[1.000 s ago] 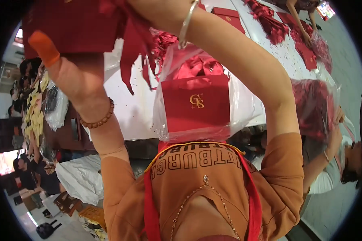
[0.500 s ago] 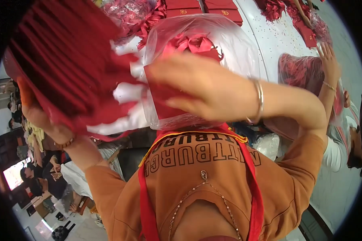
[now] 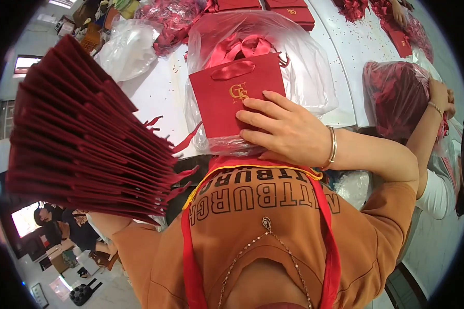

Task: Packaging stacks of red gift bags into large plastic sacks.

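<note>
A thick fanned stack of dark red paper gift bags (image 3: 87, 139) is held up at the left, ribbon ends hanging from its right side. My left forearm (image 3: 108, 222) runs up beneath the stack, which hides the hand and its fingers. In front of me, one red gift bag (image 3: 216, 110) with a ribbon handle and gold lettering lies on top in a clear plastic bag (image 3: 314, 77). My right hand (image 3: 288, 126) rests flat on its lower right part, fingers outstretched. Red ribbon loops (image 3: 237, 49) show behind it inside the plastic.
The white table (image 3: 160, 92) is dotted with small red specks. Red gift bags (image 3: 294, 15) and plastic-wrapped red bundles (image 3: 172, 23) lie at the back. At right, another person's hand (image 3: 438, 98) touches a plastic-wrapped red bundle (image 3: 392, 95).
The stack in my left hand has swung lower and left, away from the plastic bag. My right hand has moved slightly right and down, now flat on the gift bag.
</note>
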Tool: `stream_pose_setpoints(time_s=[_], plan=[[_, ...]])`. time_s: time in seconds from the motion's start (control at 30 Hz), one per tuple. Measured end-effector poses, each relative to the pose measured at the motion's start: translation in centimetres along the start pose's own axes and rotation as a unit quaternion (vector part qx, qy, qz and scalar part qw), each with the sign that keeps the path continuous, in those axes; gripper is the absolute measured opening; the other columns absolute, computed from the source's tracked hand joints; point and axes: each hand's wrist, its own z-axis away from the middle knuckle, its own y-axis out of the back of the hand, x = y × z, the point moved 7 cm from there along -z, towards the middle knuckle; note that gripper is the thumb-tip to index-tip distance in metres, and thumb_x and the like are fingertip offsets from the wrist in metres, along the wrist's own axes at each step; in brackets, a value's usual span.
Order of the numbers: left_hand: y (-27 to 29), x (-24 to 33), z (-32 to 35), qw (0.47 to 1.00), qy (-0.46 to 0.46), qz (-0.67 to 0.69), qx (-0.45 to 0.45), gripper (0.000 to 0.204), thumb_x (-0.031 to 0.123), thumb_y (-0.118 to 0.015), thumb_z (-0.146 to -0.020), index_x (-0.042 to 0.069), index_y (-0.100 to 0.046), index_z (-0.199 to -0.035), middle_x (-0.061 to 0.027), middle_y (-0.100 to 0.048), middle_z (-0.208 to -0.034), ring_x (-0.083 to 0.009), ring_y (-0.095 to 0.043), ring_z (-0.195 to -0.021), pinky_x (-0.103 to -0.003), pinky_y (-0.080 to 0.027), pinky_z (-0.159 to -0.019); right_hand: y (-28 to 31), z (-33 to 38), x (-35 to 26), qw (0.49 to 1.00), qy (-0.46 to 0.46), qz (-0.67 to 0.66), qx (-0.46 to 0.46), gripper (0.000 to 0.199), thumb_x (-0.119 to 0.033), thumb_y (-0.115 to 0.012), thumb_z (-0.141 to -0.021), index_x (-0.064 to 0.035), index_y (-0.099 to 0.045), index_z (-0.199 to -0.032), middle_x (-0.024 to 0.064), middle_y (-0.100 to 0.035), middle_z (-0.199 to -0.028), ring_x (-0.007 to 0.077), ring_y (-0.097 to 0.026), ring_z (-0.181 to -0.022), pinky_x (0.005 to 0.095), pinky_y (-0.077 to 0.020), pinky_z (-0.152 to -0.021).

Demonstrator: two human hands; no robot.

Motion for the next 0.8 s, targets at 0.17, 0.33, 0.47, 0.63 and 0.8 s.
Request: stream_pose_setpoints(time_s=[0.17, 0.33, 0.47, 0.63, 0.8], plan=[[1.3, 1.5, 2.4, 0.997, -0.036, -0.062, 0.041, 0.052, 0.024, -0.056, -0.084, 0.001, -0.040, -0.128, -0.0200, -0.047, -0.125, -0.0318, -0.049, -0.112, -0.045, -0.041, -0.095, -0.6, 0.4, 0.1, 0.999, 0.008, 0.032, 0.016, 0.046, -0.027, -0.071, -0.062, -0.0103, -0.053, -0.101, 0.0084, -0.048, -0.117, 0.0263, -0.042, -0.117, 0.0436, -0.0319, -0.098], [-6.7, 0.6, 0.6, 0.984, 0.132, -0.058, -0.105, 0.058, 0.022, -0.059, -0.078, 0.000, -0.040, -0.128, -0.0200, -0.049, -0.122, -0.0287, -0.054, -0.106, -0.042, -0.041, -0.095, -1.4, 0.5, 0.4, 1.000, 0.010, 0.023, -0.014, 0.051, -0.024, -0.070, -0.065, -0.0112, -0.051, -0.110, 0.0098, -0.044, -0.125, 0.0285, -0.038, -0.122, 0.0458, -0.0294, -0.101], [-6.1, 3.4, 1.9, 0.991, 0.046, -0.127, -0.007, 0.059, 0.015, -0.057, -0.074, 0.000, -0.039, -0.128, -0.0200, -0.048, -0.122, -0.0297, -0.052, -0.108, -0.042, -0.041, -0.095, -1.5, 0.6, 0.5, 0.999, 0.020, 0.018, -0.024, 0.056, -0.027, -0.072, -0.064, -0.0114, -0.048, -0.112, 0.0113, -0.042, -0.125, 0.0302, -0.037, -0.122, 0.0460, -0.0300, -0.099], [-4.4, 5.9, 3.0, 0.970, -0.062, -0.203, 0.116, 0.062, 0.007, -0.055, -0.069, 0.000, -0.038, -0.128, -0.0199, -0.047, -0.122, -0.0311, -0.050, -0.109, -0.042, -0.040, -0.096, -2.1, 0.5, 1.4, 0.999, 0.030, 0.006, -0.026, 0.060, -0.029, -0.074, -0.063, -0.0113, -0.047, -0.113, 0.0122, -0.043, -0.124, 0.0316, -0.038, -0.121, 0.0464, -0.0309, -0.097], [-1.1, 0.7, 1.6, 0.974, 0.106, -0.128, 0.151, 0.042, 0.005, -0.054, -0.070, -0.004, -0.052, -0.112, -0.0136, -0.059, -0.105, -0.0228, -0.057, -0.097, -0.035, -0.044, -0.089, -2.3, 0.5, 1.7, 0.999, 0.035, 0.001, -0.024, 0.063, -0.032, -0.075, -0.061, -0.0113, -0.047, -0.114, 0.0128, -0.043, -0.123, 0.0315, -0.037, -0.121, 0.0471, -0.0313, -0.097]])
